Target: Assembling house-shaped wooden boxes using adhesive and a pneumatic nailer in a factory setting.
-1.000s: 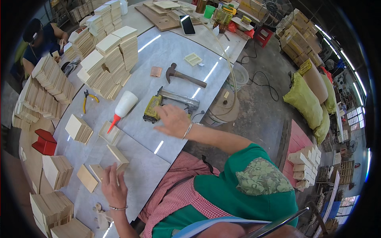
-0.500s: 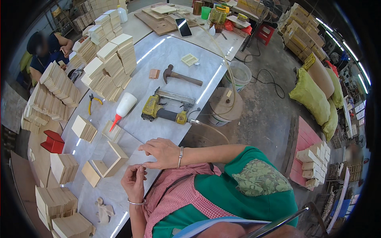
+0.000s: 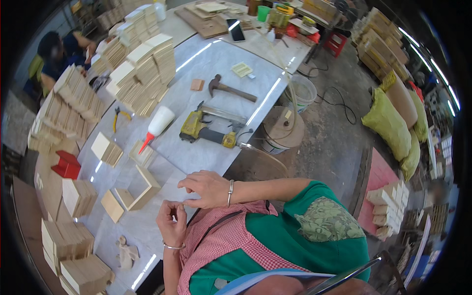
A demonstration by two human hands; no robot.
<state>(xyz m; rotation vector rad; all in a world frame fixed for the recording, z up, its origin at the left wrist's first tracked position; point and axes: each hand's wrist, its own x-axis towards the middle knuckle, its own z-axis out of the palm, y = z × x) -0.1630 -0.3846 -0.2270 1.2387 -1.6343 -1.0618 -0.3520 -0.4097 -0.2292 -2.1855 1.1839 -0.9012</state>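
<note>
My left hand (image 3: 172, 220) is raised at the table's near edge, fingers curled in toward the thumb, and I see nothing in it. Just above it my right hand (image 3: 207, 190) is empty with its fingers apart, its thumb close to the left fingertips. Left of both hands lies a partly assembled wooden box frame (image 3: 141, 192), its pale panels joined at corners. A flat wooden panel (image 3: 112, 206) rests beside it. A white glue bottle (image 3: 161, 121) with a red nozzle lies across a small wooden frame (image 3: 140, 154).
A yellow-black nail gun (image 3: 210, 130) with a hose and a claw hammer (image 3: 231, 89) lie farther off. Tall stacks of wooden panels (image 3: 147, 69) line the left side, near pliers (image 3: 119, 119) and a red block (image 3: 66, 165). Another person (image 3: 64, 54) sits beyond. Buckets (image 3: 282, 127) stand right.
The whole view has shifted slightly, moving the far items right and up. My hands stay close together, with the left fingertips now a little farther below the right hand.
</note>
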